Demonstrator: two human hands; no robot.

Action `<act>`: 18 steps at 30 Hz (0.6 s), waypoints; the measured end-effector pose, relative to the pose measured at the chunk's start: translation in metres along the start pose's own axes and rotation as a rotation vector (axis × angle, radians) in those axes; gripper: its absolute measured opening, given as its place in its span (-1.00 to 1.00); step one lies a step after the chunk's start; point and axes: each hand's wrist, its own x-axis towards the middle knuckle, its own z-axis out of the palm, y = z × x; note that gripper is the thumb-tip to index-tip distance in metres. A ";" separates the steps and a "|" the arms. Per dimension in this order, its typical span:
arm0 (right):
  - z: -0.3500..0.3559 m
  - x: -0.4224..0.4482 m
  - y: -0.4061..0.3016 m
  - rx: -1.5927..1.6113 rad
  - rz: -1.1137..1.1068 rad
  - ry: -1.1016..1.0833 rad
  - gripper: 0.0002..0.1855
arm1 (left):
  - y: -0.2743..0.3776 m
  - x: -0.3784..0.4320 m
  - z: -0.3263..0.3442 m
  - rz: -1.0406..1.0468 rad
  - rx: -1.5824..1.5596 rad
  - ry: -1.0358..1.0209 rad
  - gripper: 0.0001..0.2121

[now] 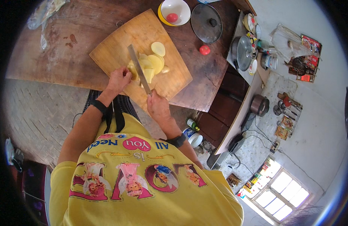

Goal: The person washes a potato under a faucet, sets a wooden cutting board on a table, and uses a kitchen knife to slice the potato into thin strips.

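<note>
My right hand (158,106) grips the handle of a kitchen knife (139,67), probably a cleaver, seen almost along its spine. The blade stands over a pile of sliced pale-yellow vegetable, probably potato (155,63), and slants up and left across it. My left hand (119,79) is at the left side of the pile, its fingers bent against the nearest pieces; whether they grip one is hidden. One round slice (158,49) lies toward the top of the wooden cutting board (171,76), and a small end piece (165,69) sits at the pile's right.
Beyond the board stand a yellow-and-white bowl (165,18) with a tomato (172,17) inside and a glass pot lid (206,23). Another tomato (204,50) rests on the wooden table (188,96). A covered pan (243,53) is on the counter at right; a white bucket (194,139) stands below.
</note>
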 end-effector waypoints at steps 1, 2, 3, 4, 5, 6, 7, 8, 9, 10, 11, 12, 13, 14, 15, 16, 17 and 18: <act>0.002 -0.001 0.002 0.012 -0.005 0.017 -0.86 | -0.001 0.000 0.000 -0.001 -0.015 0.001 -0.84; 0.003 -0.002 0.004 0.026 0.002 0.022 -0.85 | -0.001 0.000 0.001 -0.001 -0.030 0.001 -0.84; 0.002 -0.002 0.005 0.040 0.007 0.026 -0.85 | -0.002 0.000 0.001 -0.017 -0.011 0.003 -0.85; 0.002 -0.003 0.006 0.054 0.012 0.030 -0.84 | -0.003 0.001 0.001 -0.033 0.008 0.006 -0.85; 0.004 -0.003 0.007 0.041 0.014 0.015 -0.84 | -0.003 0.001 0.001 -0.049 0.027 0.008 -0.85; 0.006 -0.002 0.009 0.028 0.017 0.003 -0.83 | -0.002 0.001 0.001 -0.023 0.045 0.010 -0.85; 0.007 -0.001 0.010 0.015 0.020 -0.010 -0.83 | -0.001 -0.001 0.001 0.004 0.064 0.011 -0.85; 0.008 -0.002 0.010 0.030 0.024 0.000 -0.83 | 0.001 -0.002 0.001 0.030 0.084 0.012 -0.86; 0.004 -0.002 0.008 0.041 0.026 0.014 -0.83 | -0.001 -0.003 0.000 0.145 0.138 0.022 -0.86; 0.001 -0.002 0.007 0.054 0.029 0.029 -0.83 | -0.002 -0.004 -0.001 0.259 0.192 0.031 -0.86; 0.002 -0.002 0.009 0.083 0.033 0.078 -0.83 | -0.003 -0.005 -0.001 0.374 0.247 0.039 -0.86; 0.001 -0.002 0.013 0.111 0.040 0.130 -0.84 | 0.004 -0.006 0.000 0.391 0.323 0.042 -0.87; 0.000 -0.002 0.016 0.139 0.050 0.182 -0.84 | 0.011 -0.007 0.000 0.409 0.401 0.044 -0.86; -0.002 -0.003 0.020 0.153 0.075 0.196 -0.84 | 0.019 -0.008 0.000 0.427 0.480 0.044 -0.85; -0.009 -0.001 0.022 0.165 0.097 0.213 -0.84 | 0.027 -0.008 0.000 0.529 0.532 0.042 -0.84; -0.015 0.001 0.024 0.178 0.121 0.231 -0.84 | 0.035 -0.008 0.000 0.632 0.584 0.037 -0.83; -0.020 0.001 0.025 0.143 0.141 0.236 -0.84 | 0.041 -0.007 0.002 0.737 0.635 0.030 -0.81; -0.026 0.002 0.025 0.108 0.156 0.242 -0.83 | 0.045 -0.004 0.005 0.852 0.682 0.004 -0.80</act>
